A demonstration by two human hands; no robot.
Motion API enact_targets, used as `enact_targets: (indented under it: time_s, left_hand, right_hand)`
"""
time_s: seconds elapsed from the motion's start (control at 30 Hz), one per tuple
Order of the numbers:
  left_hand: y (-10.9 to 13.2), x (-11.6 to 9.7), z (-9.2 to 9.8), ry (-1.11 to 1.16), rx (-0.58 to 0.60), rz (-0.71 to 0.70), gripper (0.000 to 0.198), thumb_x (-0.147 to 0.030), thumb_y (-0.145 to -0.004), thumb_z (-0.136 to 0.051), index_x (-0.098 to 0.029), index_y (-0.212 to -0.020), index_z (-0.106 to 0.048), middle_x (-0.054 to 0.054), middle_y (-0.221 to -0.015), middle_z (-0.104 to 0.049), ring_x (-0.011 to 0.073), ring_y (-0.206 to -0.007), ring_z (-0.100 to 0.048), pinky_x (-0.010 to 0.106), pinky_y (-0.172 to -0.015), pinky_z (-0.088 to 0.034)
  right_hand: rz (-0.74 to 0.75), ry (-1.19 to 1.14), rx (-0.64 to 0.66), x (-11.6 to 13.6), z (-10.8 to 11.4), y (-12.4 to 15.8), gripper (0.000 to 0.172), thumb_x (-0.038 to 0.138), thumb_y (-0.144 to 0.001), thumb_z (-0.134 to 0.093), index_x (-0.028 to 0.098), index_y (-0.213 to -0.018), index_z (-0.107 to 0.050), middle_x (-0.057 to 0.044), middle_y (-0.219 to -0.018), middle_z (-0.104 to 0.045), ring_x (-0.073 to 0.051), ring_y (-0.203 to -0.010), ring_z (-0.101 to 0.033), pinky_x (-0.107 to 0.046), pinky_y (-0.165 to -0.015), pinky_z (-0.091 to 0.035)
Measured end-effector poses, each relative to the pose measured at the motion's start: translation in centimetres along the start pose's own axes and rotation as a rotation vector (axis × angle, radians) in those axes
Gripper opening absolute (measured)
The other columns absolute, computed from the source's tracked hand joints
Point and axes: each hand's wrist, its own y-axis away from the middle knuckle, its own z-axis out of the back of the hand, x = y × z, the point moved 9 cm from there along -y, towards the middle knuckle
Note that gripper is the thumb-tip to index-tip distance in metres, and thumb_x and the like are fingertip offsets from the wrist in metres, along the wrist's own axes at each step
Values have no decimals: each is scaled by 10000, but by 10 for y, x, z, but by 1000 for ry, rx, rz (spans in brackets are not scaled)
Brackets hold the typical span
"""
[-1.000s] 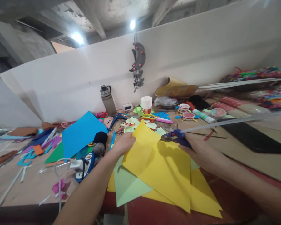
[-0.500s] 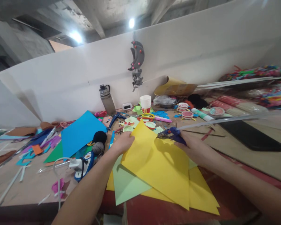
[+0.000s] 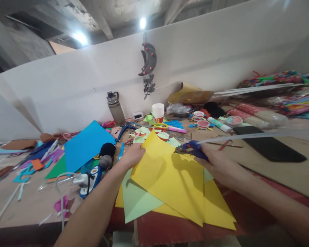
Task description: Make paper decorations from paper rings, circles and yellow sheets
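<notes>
My left hand (image 3: pixel 130 157) pinches the far left edge of a folded yellow paper sheet (image 3: pixel 170 181) that lies tilted on the table. My right hand (image 3: pixel 218 164) is closed round a blue glue gun (image 3: pixel 192 148), whose tip touches the yellow sheet's upper right edge; a long clear glue stick (image 3: pixel 247 136) sticks out behind it to the right. Under the yellow sheet lie a light green sheet (image 3: pixel 137 202) and another yellow sheet (image 3: pixel 216 209).
A blue paper sheet (image 3: pixel 86 145) lies at left beside black and grey pom-poms (image 3: pixel 106 154) and a second glue gun (image 3: pixel 90 180). Behind stand a water bottle (image 3: pixel 115 108), a paper cup (image 3: pixel 158 112), scissors (image 3: pixel 158 126) and paint pots (image 3: pixel 203 124). A black pad (image 3: pixel 269 148) lies at right.
Both hands and the yellow sheet stay in nearly the same pose. The view has shifted slightly, so everything sits a little left and higher.
</notes>
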Motion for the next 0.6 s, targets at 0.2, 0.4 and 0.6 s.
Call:
enact_targets:
  time_s: [0.2, 0.4, 0.6]
  left_hand:
    - [0, 0, 2, -4, 7, 3, 195, -221, -795, -457, -154, -825, -637, 76, -853, -725, 182, -746, -663, 216, -557, -431]
    - [1, -3, 8, -26, -14, -5, 166, -212, -796, -463, -163, -796, -621, 84, -860, -722, 189, -755, -663, 226, -568, -440]
    - [0, 0, 13, -70, -30, 10, 166, -204, -794, -466, -163, -772, -625, 93, -879, -717, 198, -784, -661, 241, -601, -451]
  right_hand:
    - [-65, 15, -9, -14, 16, 11, 234, 347, -869, -413, 202, -990, -552, -149, -945, -711, -332, -879, -664, -374, -679, -480]
    - [-88, 29, -43, -18, 23, 17, 230, 388, -863, -443, 219, -948, -573, -139, -934, -723, -343, -838, -670, -381, -649, -476]
    - [-15, 34, -13, 2, 3, -7, 218, 331, -873, -443, 189, -948, -591, -153, -1010, -705, -327, -931, -648, -369, -722, -474]
